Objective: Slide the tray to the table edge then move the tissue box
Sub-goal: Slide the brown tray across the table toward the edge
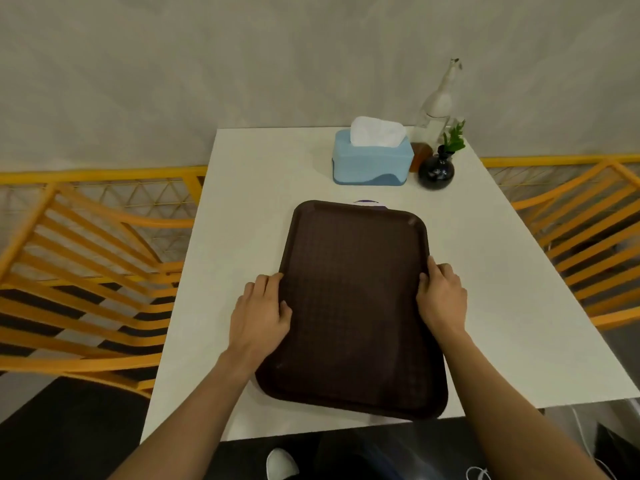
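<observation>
A dark brown rectangular tray (pixel 353 306) lies lengthwise on the white table (pixel 263 188), its near end close to the table's front edge. My left hand (pixel 259 313) grips the tray's left rim, thumb on top. My right hand (pixel 441 299) grips the right rim opposite it. Beyond the tray's far end stands a light blue tissue box (pixel 372 162) with a white tissue sticking out of its top; neither hand touches it.
To the right of the tissue box stand a dark round vase with a green sprig (pixel 437 171), a small brown jar (pixel 420 155) and a tall clear glass bottle (pixel 437 105). Orange slatted chairs (pixel 86 271) flank the table on both sides. A grey wall rises behind.
</observation>
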